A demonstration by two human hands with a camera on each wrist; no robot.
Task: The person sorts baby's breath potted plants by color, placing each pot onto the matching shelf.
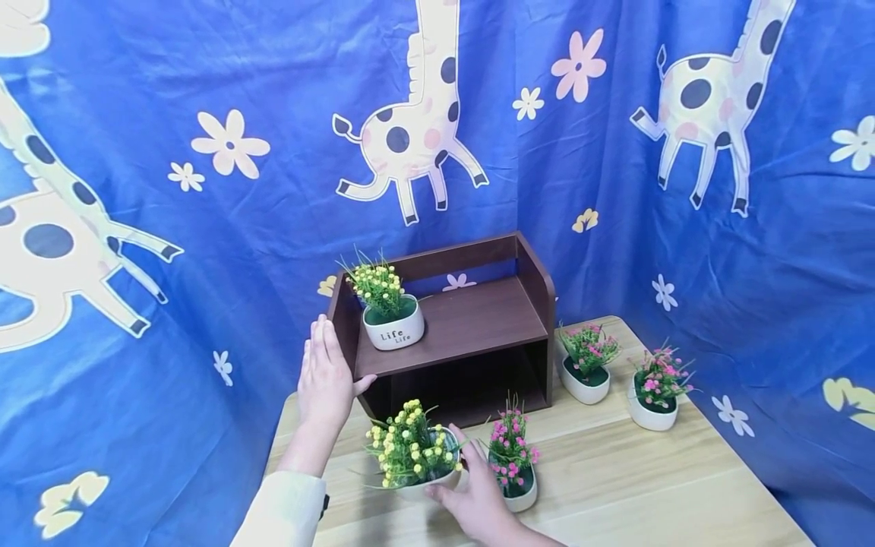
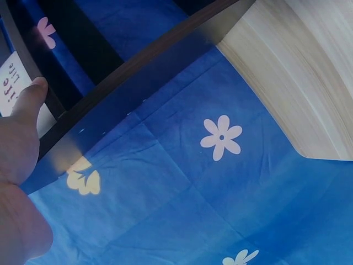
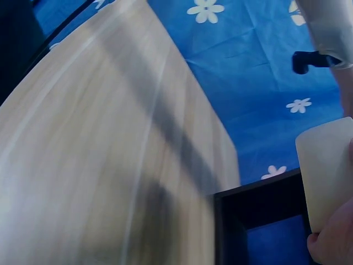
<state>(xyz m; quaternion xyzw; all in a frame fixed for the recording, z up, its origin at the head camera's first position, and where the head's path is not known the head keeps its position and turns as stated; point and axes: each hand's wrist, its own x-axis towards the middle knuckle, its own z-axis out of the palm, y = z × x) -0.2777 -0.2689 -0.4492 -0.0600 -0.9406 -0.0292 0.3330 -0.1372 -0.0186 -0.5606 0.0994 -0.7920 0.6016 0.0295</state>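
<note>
Pinched at its right end between thumb and fingers of the right hand (image 1: 481,497): yellow-flowered potted plant (image 1: 413,452), in front of the brown shelf (image 1: 472,323). Long axis roughly side to side, partly masked by foliage. Key relation, by judgement: plant to the left of the grip, top board behind and above, with the pot marked "Life" (image 1: 394,332) at its left end. Nearer to plant: right hand. Left hand (image 1: 326,384): fingers straight, along the shelf's left side panel, thumb spread toward the front edge.
</note>
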